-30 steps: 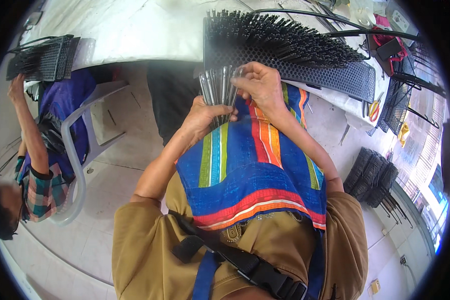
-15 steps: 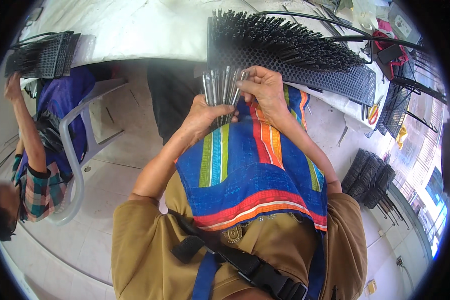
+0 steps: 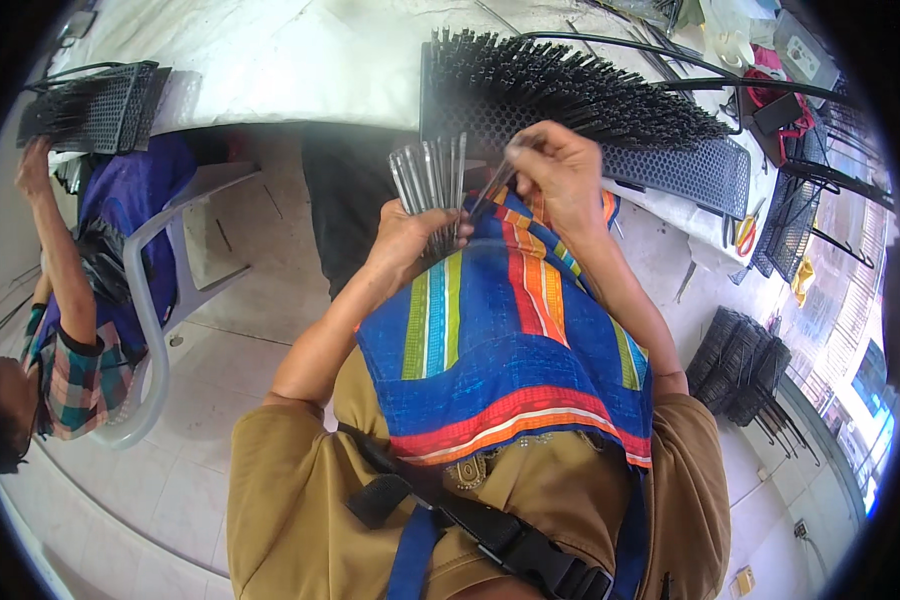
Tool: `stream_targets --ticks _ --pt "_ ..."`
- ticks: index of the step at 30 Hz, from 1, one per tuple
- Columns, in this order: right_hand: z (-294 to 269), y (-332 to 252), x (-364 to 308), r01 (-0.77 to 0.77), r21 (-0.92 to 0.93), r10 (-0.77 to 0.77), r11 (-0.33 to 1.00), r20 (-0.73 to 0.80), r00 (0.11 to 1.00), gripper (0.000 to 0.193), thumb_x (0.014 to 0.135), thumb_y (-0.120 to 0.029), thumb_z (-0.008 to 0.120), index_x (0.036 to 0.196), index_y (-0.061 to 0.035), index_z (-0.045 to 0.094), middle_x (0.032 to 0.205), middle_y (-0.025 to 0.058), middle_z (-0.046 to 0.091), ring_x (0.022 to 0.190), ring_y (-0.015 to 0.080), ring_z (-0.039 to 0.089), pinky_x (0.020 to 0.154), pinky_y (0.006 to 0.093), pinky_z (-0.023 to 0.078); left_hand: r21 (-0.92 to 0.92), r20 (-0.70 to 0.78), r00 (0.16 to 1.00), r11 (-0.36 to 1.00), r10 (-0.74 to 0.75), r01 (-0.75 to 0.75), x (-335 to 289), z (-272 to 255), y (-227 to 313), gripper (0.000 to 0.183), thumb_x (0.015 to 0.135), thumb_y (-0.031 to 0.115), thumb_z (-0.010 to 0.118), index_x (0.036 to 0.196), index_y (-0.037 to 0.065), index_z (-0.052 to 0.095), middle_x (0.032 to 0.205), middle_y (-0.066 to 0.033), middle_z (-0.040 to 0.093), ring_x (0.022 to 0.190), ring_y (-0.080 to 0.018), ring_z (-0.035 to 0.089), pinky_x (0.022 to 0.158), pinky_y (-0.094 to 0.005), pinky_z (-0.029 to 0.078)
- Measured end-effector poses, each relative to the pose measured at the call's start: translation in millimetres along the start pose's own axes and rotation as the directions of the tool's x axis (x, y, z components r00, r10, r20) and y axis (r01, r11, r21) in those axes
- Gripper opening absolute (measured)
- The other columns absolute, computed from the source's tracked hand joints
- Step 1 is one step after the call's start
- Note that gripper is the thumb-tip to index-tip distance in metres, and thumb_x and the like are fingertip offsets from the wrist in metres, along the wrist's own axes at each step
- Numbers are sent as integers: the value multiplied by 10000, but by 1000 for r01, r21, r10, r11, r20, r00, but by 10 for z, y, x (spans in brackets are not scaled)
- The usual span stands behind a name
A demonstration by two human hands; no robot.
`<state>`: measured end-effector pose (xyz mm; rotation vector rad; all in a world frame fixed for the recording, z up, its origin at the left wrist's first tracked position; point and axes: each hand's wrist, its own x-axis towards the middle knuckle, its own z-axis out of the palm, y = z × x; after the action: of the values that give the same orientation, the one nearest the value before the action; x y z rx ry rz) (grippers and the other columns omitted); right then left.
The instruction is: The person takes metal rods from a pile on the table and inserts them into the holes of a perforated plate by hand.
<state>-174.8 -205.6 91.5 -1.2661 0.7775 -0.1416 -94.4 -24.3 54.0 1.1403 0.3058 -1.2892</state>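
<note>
My left hand (image 3: pixel 410 235) is closed round the lower part of a fanned bundle of thin sticks (image 3: pixel 430 170). Their upper ends look shiny and silvery. To the right of it, my right hand (image 3: pixel 567 178) pinches a single thin dark stick (image 3: pixel 491 190), blurred by motion, which slants down toward the bundle. Both hands are above my lap, over a blue cloth (image 3: pixel 470 360) with bright stripes. Just beyond them, at the table edge, a black perforated rack (image 3: pixel 685 180) carries a dense mass of black sticks (image 3: pixel 560 85) standing on end.
A white-covered table (image 3: pixel 260 60) spans the far side. At the left, another person's hand (image 3: pixel 34 170) touches a similar black rack (image 3: pixel 120 110), near a grey plastic chair (image 3: pixel 142 290). Scissors (image 3: pixel 747 235) lie at the table's right edge. Stacked black racks (image 3: pixel 738 365) stand lower right.
My right hand has moved right, away from the bundle, with one stick between its fingers. The bundle in my left hand now tilts more to the left.
</note>
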Motion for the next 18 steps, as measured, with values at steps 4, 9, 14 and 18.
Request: stream_targets --ticks 4,9,14,18 --pt "2 -267 -14 390 -41 -391 920 -184 902 93 839 43 657 928 17 671 738 30 617 590 63 534 529 191 417 -19 51 998 999 -41 42 -93 30 57 184 819 -46 637 1002 -72 636 902 -175 685 761 -221 692 677 -326 601" --pt "139 -218 240 612 -187 -640 768 -204 741 142 817 51 699 949 2 681 797 26 635 605 55 537 538 182 432 -109 71 993 989 -93 100 3 38 52 184 828 -27 642 1001 -87 624 887 -186 686 728 -223 691 682 -320 597" --pt "148 -103 348 605 -274 -659 748 -190 728 136 762 19 721 893 6 689 825 45 653 727 93 590 654 222 465 -107 156 988 994 -21 38 24 -38 8 199 834 -20 640 1018 -94 623 884 -191 688 738 -229 693 676 -316 592" --pt "183 -134 365 626 -279 -679 728 -164 716 124 765 16 720 885 12 689 816 47 652 736 98 596 661 229 467 -84 99 991 992 -88 96 101 -53 10 231 806 -42 650 1032 -70 615 883 -192 680 728 -247 678 655 -345 584"
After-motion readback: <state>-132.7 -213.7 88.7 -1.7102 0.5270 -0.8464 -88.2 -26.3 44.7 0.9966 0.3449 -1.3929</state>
